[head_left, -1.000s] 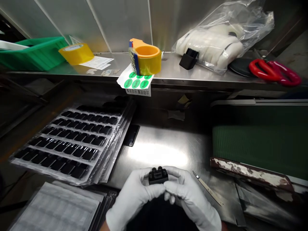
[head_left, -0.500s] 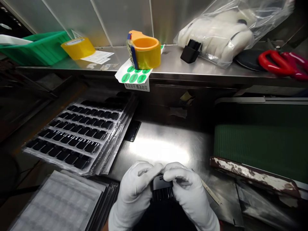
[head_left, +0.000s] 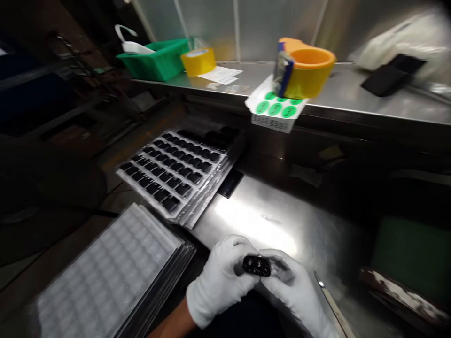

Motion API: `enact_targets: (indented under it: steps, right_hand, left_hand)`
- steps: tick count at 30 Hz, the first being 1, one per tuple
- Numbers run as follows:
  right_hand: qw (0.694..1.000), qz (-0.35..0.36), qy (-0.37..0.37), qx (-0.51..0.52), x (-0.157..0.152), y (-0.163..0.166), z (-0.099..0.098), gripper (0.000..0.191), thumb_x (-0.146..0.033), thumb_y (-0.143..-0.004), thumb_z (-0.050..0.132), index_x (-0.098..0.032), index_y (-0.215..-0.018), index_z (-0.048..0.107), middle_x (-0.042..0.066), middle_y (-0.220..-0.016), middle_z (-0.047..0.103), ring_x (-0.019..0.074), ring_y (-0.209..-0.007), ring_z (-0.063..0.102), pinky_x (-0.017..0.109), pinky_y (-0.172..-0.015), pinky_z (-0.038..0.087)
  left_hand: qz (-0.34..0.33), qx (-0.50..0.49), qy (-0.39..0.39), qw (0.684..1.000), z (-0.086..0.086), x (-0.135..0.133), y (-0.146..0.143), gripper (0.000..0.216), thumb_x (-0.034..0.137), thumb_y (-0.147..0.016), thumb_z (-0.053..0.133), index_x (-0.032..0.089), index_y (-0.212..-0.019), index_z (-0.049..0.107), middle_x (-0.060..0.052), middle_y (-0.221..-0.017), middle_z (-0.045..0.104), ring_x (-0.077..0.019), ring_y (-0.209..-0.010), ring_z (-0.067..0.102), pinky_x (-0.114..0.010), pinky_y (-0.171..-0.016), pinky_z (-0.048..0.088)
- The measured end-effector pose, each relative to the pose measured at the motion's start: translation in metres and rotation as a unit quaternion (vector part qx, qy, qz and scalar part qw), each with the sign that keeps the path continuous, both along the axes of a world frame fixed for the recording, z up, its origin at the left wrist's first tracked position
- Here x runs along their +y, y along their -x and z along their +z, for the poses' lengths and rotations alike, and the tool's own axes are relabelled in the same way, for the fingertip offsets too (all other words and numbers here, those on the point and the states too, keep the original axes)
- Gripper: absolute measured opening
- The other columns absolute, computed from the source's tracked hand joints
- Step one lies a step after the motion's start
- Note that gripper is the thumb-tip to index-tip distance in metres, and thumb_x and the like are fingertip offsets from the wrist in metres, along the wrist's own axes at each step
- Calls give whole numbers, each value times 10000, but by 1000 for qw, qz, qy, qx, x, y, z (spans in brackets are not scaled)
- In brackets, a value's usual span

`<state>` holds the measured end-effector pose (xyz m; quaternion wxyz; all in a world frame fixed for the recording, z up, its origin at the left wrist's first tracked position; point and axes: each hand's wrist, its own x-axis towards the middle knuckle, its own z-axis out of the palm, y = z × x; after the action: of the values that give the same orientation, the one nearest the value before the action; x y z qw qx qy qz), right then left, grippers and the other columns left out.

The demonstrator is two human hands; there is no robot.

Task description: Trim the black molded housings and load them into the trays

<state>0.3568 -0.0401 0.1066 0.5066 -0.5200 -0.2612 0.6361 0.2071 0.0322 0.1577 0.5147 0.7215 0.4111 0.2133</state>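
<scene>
Both of my hands wear white gloves and meet low in the middle of the view, over the steel bench (head_left: 268,220). My left hand (head_left: 219,281) and my right hand (head_left: 295,291) are closed together on a small black plastic part (head_left: 256,265), which shows two round holes on its upper face. Left of my hands lies a stack of clear trays filled with black parts (head_left: 176,171). Nearer, at lower left, sits a stack of empty clear trays (head_left: 105,277).
A raised steel shelf (head_left: 352,101) carries an orange tape dispenser (head_left: 305,72), a sheet of green stickers (head_left: 276,105), a yellow tape roll (head_left: 198,61) and a green bin (head_left: 158,58). A thin blade (head_left: 333,307) lies right of my hands. Green belt (head_left: 416,253) at right.
The view has swung left and tilted, so the shelf items slid right. My hands have turned the black part, which now shows a face with two holes.
</scene>
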Motion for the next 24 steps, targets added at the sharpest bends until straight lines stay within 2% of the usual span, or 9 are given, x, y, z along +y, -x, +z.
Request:
enact_targets:
  steps: [3,6,9,11,15,17,19,22,24]
  right_hand:
    - [998,47,22,-23,-4,19,1,338,-355,-701,776,-214,-1000,710,72,-915,731,259,-853,674,413,-834,527]
    - [996,58,-4,-73,-8,47,7,364,-357,-710,747,-221,-1044,700,88,-1010,712,300,-991,644,484,-950,471]
    - [975,87,-64,-196,-8,81,15,613,-268,-550,842,-261,-1136,663,73,-1113,642,314,-1081,581,483,-963,462]
    - [959,106,-91,-246,-5,108,21,775,-197,-462,869,-275,-1194,626,59,-1113,603,294,-1053,578,456,-930,485]
    - [947,97,-69,-298,0,172,35,615,-173,-535,819,-238,-1121,641,45,-996,601,252,-938,599,426,-860,506]
    - [944,85,-64,-312,0,202,36,576,-148,-543,798,-224,-1092,641,48,-984,604,252,-931,602,422,-859,503]
    - [942,77,-74,-317,-8,225,24,584,-159,-564,787,-230,-1121,626,56,-1021,610,255,-957,605,414,-872,503]
    - [947,90,-36,-306,-43,247,-20,513,-298,-694,739,-267,-1189,607,66,-1100,635,257,-968,622,431,-892,505]
    - [945,69,59,-314,-84,257,-60,420,-378,-774,662,-286,-1182,625,66,-1079,668,266,-906,647,484,-880,505]
  left_hand:
    - [65,3,182,981,-10,-8,25,206,205,-597,825,167,-760,706,-31,-787,644,-195,-711,594,-288,-637,454]
    - [77,-122,370,918,-19,-15,54,347,164,-538,843,159,-847,685,-17,-777,670,-203,-737,604,-310,-692,455]
    - [45,-299,453,838,-26,-21,88,260,222,-618,806,142,-837,692,-40,-783,671,-226,-812,617,-338,-789,445]
    - [37,-369,501,782,-33,-27,112,208,299,-683,762,134,-782,683,-46,-740,646,-216,-793,611,-321,-763,443]
    - [64,-415,587,693,-49,-45,164,261,356,-702,737,139,-830,667,-10,-699,584,-136,-690,562,-261,-716,431]
    - [72,-405,599,687,-57,-51,189,311,418,-686,734,140,-807,661,-2,-683,566,-120,-662,542,-244,-697,428]
    - [64,-377,594,708,-66,-52,215,347,454,-676,722,120,-740,659,-33,-696,592,-143,-678,560,-261,-694,438]
    - [64,-269,544,793,-84,-44,257,296,339,-646,769,92,-780,675,-82,-760,662,-195,-701,610,-298,-670,455]
    - [104,-172,483,852,-104,-35,290,310,249,-648,791,100,-892,673,-58,-767,679,-179,-668,613,-270,-600,438]
